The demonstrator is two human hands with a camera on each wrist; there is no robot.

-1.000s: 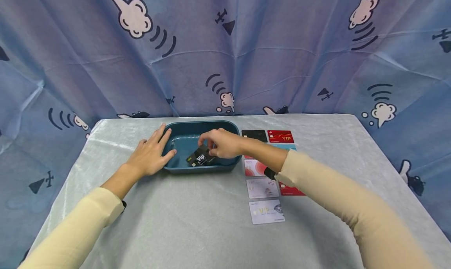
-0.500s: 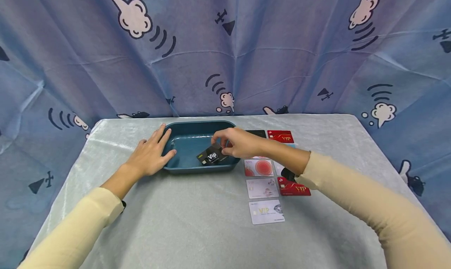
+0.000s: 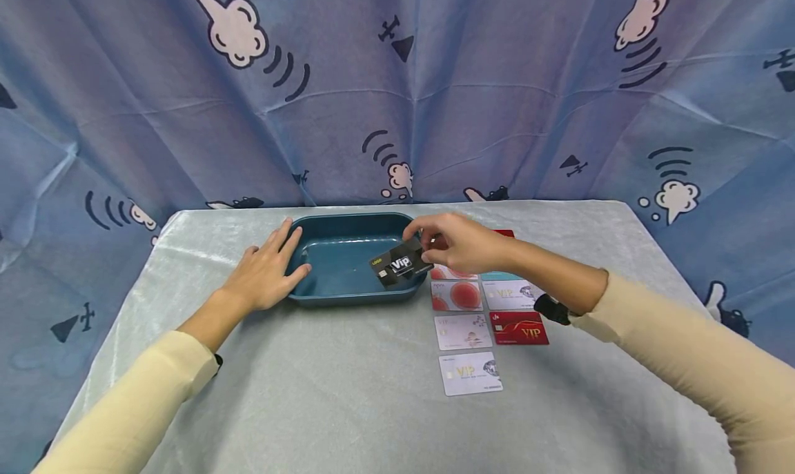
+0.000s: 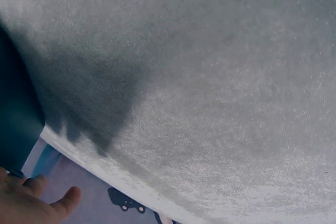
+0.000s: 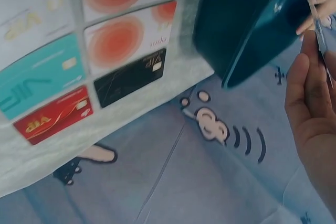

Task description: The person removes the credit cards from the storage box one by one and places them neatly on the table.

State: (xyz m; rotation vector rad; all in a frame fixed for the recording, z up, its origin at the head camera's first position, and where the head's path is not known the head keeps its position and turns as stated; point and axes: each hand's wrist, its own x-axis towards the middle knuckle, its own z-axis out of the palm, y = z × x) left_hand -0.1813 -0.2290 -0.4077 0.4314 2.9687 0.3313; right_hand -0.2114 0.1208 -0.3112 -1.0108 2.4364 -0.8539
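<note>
My right hand (image 3: 459, 243) pinches a black VIP card (image 3: 397, 261) between thumb and fingers, over the right end of a dark teal tray (image 3: 354, 299). In the right wrist view the card (image 5: 318, 31) shows nearly edge-on at the fingertips. My left hand (image 3: 263, 270) rests at the tray's left rim, fingers spread and fairly straight. The left wrist view catches only part of that hand (image 4: 31, 200), beside the tray wall (image 4: 18, 108). Laid-out cards partly hide behind my right hand in the head view.
Right of the tray, two columns of cards lie flat, among them a red VIP card (image 3: 519, 329), a white VIP card (image 3: 470, 374), a pink-circle card (image 3: 457, 296), a teal card (image 5: 44, 77) and a black card (image 5: 128, 80). A patterned blue curtain (image 3: 348, 115) hangs behind the table.
My right hand has drawn the black card up and rightward, from inside the tray to above its right end. The left hand and the tray have stayed put.
</note>
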